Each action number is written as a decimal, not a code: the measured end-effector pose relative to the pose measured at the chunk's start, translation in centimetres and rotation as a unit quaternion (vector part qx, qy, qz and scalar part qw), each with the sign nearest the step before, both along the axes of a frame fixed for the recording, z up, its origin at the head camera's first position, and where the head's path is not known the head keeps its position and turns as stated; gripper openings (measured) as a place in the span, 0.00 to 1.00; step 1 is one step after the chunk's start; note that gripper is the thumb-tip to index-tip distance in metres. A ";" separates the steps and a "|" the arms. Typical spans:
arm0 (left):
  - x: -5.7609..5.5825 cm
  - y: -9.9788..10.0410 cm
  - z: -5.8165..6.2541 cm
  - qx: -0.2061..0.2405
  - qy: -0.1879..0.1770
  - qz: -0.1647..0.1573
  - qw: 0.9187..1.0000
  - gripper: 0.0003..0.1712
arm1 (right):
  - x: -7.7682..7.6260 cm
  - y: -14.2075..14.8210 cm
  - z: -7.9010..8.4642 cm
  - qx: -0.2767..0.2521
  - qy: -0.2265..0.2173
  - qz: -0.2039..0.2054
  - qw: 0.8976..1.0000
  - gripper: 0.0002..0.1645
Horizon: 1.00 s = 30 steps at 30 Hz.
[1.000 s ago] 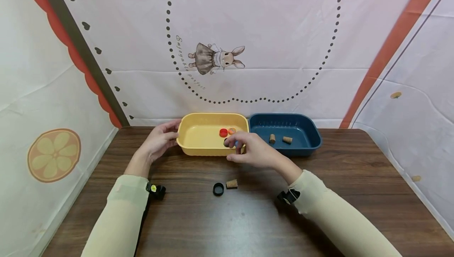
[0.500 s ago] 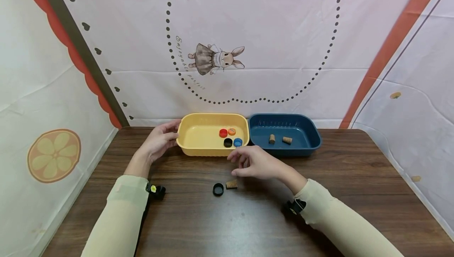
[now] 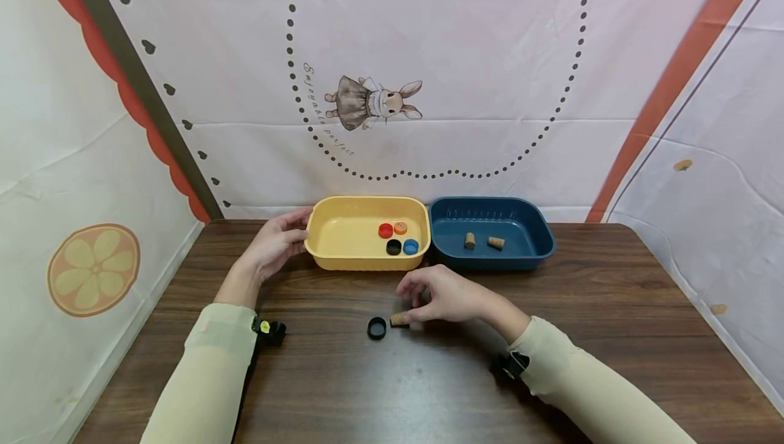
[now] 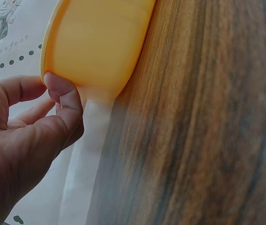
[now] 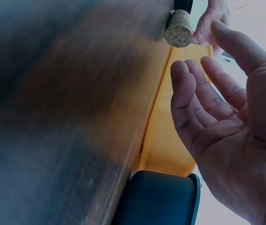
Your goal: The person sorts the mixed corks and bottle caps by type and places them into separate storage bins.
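My left hand [image 3: 277, 243] is at the left end of the yellow tray [image 3: 343, 262]. Thumb and fingers [image 4: 63, 89] pinch its rim in the left wrist view. Over the table my right hand [image 3: 450, 295] hovers beside a cork [image 3: 400, 320], fingers loosely bent and apart. From the right wrist view, the cork [image 5: 178, 29] lies just beyond the fingertips, with nothing held. A black bottle cap [image 3: 376, 327] lies left of the cork. Inside the yellow tray sit a red cap [image 3: 385, 230], an orange cap [image 3: 401, 227], another black cap [image 3: 394, 247] and a blue cap [image 3: 411, 246].
A dark blue tray [image 3: 508, 261] stands against the yellow tray's right end, with two corks [image 3: 469, 240] lying in it. Both trays are at the back of the wooden table [image 3: 331, 389], before a printed cloth [image 3: 490, 76].
My right hand has left the yellow tray and come down toward the cork on the table; the black and blue caps in the tray are now uncovered. My left hand stays put.
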<state>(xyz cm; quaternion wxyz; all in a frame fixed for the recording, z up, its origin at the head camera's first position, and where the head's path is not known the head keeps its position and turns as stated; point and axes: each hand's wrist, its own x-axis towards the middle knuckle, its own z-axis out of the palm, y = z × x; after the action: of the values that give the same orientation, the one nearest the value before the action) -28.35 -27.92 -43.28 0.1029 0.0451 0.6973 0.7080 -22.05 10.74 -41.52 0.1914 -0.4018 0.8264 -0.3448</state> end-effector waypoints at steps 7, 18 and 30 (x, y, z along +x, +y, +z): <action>0.1 0.0 0.1 0.001 0.001 -0.001 1.000 0.37 | -0.1 0.0 -0.4 0.012 -0.006 0.021 1.000 0.22; 0.1 0.1 0.2 0.002 0.002 -0.001 1.000 0.37 | -0.2 -0.3 -0.6 0.028 -0.002 0.044 0.999 0.18; 0.2 0.0 0.1 0.000 0.005 -0.001 1.000 0.36 | -0.1 -0.8 -0.7 0.049 0.003 0.041 0.998 0.12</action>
<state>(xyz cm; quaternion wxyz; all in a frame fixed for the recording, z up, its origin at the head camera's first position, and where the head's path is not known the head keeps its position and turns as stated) -28.16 -27.91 -43.16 0.1005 0.0491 0.6977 0.7076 -22.20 9.96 -42.22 0.2223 -0.4268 0.8256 -0.2947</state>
